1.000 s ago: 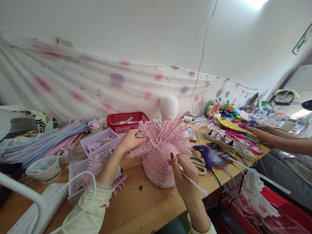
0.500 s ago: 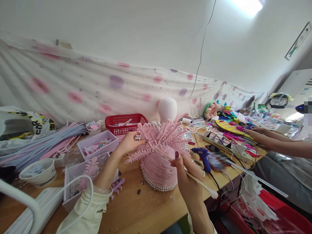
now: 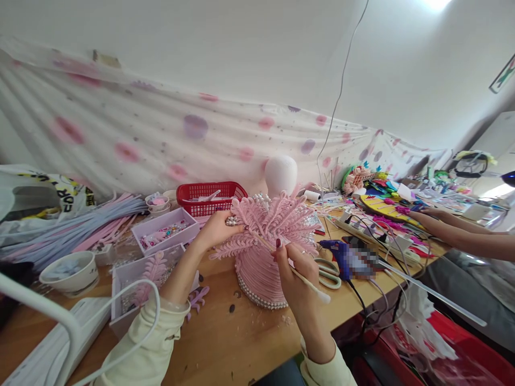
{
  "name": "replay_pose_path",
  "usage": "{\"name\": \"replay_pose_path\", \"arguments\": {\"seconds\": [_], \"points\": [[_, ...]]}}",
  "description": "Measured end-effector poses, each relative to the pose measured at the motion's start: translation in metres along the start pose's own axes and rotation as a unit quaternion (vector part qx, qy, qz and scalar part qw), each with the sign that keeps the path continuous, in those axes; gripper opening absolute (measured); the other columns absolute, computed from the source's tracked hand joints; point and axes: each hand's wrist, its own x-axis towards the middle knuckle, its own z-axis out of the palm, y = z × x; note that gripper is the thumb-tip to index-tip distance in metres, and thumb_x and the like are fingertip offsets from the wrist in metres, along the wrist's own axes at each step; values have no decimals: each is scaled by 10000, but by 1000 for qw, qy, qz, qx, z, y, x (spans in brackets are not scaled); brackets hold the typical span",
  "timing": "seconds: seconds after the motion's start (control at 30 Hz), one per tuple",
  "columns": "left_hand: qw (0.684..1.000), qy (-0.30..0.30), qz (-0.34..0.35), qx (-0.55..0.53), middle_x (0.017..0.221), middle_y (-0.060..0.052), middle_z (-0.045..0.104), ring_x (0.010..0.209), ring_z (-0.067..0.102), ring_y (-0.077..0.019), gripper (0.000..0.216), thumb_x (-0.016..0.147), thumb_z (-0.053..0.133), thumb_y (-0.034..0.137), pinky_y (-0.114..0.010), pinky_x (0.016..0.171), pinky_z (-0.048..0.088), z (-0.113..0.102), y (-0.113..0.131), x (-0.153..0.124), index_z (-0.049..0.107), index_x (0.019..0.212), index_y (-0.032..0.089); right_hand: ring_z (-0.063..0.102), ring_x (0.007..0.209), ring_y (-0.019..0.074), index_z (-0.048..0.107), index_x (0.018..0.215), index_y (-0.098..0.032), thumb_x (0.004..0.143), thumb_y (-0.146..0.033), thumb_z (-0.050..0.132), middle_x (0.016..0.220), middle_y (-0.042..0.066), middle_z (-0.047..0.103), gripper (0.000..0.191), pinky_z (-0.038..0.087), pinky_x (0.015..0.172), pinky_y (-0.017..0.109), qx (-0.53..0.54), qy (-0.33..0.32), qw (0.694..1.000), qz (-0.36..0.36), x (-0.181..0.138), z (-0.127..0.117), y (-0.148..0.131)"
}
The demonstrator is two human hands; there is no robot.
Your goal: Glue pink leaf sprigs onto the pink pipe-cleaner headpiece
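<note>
A pink headpiece (image 3: 263, 252) with feathery pink fronds and a pearl-trimmed base stands on the wooden table (image 3: 241, 343). My left hand (image 3: 217, 229) is closed on a pearl-tipped frond at the headpiece's left side. My right hand (image 3: 295, 276) pinches a thin wooden stick (image 3: 309, 284), whose far tip pokes in among the fronds and whose near end carries a white blob.
Lilac trays (image 3: 164, 233) of beads, a red basket (image 3: 211, 195), a white bowl (image 3: 68, 271) and a bundle of pink and lilac strips (image 3: 80, 228) lie left. Scissors (image 3: 328, 271), a blue glue gun (image 3: 341, 254) and cables sit right. Another person's arm (image 3: 450, 230) reaches over the far right.
My right hand has slid the stick a little further into the fronds, so less of it sticks out towards me. My left hand keeps its grip on the frond.
</note>
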Motion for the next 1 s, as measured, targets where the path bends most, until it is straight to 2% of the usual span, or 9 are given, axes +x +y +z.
{"name": "replay_pose_path", "arguments": {"seconds": [0.2, 0.4, 0.53, 0.67, 0.83, 1.0], "points": [[1000, 7, -4, -15, 977, -83, 784, 972, 702, -312, 344, 672, 670, 361, -399, 894, 517, 0, 1, 1, 739, 935, 151, 527, 574, 117, 597, 647, -200, 1003, -221, 477, 589, -23, 566, 376, 370, 576, 269, 48, 60, 997, -12, -4, -14, -5], [1000, 6, 3, -25, 1035, -117, 772, 1025, 689, -338, 439, 672, 685, 440, -420, 924, 502, 0, -1, 1, 722, 982, 131, 508, 552, 130, 562, 595, -204, 987, -263, 469, 565, -16, 545, 407, 358, 554, 280, 30, 20, 999, -4, -8, -9, 1], [1000, 8, 7, -23, 994, -120, 771, 1047, 680, -345, 415, 671, 674, 435, -431, 951, 490, 2, -5, 3, 719, 946, 127, 506, 507, 134, 547, 577, -209, 977, -369, 453, 536, -11, 573, 440, 347, 525, 285, 25, 10, 998, 62, -8, -4, 4], [999, 7, 12, -29, 1016, -105, 775, 1027, 689, -328, 411, 672, 672, 416, -421, 943, 495, 2, -4, 3, 719, 973, 139, 571, 526, 149, 612, 580, -197, 949, -489, 481, 545, 12, 627, 489, 388, 538, 281, 83, 29, 984, 158, -4, -2, 7], [1000, 17, -9, -12, 1035, -112, 776, 1020, 687, -335, 444, 672, 679, 432, -419, 909, 508, 2, -3, 2, 726, 991, 127, 621, 535, 187, 709, 619, -175, 872, -579, 563, 540, 44, 668, 499, 442, 540, 295, 159, 96, 943, 276, -1, 1, 16], [1000, 18, -10, -19, 1034, -116, 777, 1018, 689, -334, 467, 667, 696, 451, -417, 911, 509, 3, -6, 3, 732, 998, 124, 645, 533, 199, 726, 643, -162, 803, -691, 599, 565, 58, 690, 567, 485, 566, 310, 183, 169, 919, 306, 2, -9, 16]]}}
